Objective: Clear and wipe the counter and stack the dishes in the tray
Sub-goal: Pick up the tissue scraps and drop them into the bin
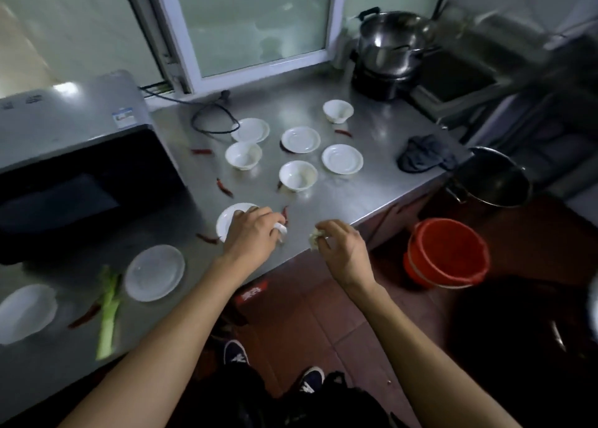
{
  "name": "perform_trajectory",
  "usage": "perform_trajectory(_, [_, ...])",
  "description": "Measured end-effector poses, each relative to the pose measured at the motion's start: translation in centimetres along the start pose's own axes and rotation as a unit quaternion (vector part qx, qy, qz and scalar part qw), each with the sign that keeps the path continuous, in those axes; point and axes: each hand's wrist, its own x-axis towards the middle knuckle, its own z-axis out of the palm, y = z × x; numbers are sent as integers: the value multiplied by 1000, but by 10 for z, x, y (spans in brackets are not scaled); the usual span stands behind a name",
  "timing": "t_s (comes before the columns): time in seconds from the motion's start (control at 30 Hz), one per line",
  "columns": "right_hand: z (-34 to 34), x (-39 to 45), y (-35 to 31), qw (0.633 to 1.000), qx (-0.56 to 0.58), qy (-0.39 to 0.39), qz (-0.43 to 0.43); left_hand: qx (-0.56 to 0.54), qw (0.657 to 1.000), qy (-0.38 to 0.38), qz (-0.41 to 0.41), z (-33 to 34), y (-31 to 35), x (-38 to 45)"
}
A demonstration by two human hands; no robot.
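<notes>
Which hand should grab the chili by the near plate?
Probably left. The left hand is right beside the chili and plate, though it already pinches something white; the right hand holds a scrap off the counter edge.

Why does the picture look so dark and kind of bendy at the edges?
In the head view, dim light comes mostly from the window, leaving pale glare on the steel counter; the wide-angle lens bends the window frame and counter edges; the right side near the steel pot is smeared by motion blur; the floor is in shadow.
</notes>
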Motion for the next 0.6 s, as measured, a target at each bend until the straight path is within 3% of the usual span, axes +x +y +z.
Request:
perform_trajectory(0.23, [-66,-49,59,990,-28,90,102,-19,992,-66,106,51,81,36])
perform_trajectory(0.6, [-97,-69,141,960,-112,70,249,-92,969,-163,160,138,135,95])
